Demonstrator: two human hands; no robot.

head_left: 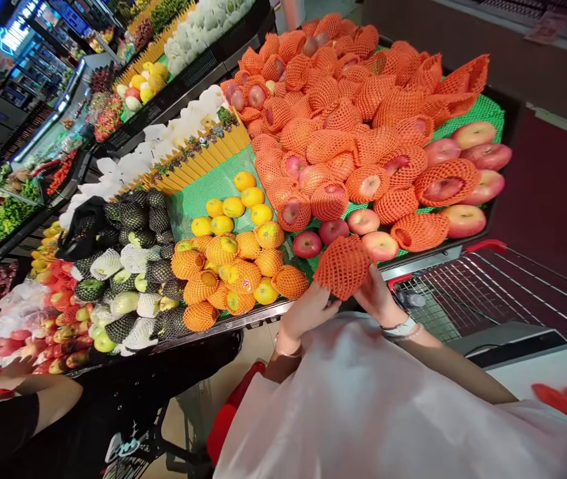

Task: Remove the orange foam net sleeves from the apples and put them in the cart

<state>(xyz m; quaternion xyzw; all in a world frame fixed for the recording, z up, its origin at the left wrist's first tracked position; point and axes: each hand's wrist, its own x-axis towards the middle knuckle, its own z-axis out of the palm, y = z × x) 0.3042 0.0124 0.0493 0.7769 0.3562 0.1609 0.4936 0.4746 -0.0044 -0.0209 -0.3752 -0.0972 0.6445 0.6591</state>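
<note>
A bulging orange foam net (344,267) sits between the person's two hands, at the front edge of the fruit table (413,264); what is inside is hidden. The left hand (308,309) grips the net's lower left side with bent fingers, and the right hand (376,296) clasps its lower right side. Just beyond the net lie bare red apples (333,231), and farther beyond it a large heap of apples in orange nets (333,143). Left of the net are oranges (233,207), some netted, then dark-netted avocados (134,216) farther left. Right of the net stands a wire cart (433,306) holding a clear bottle (412,299). Well to the net's left, another person's black sleeve (1,426) shows.
</note>
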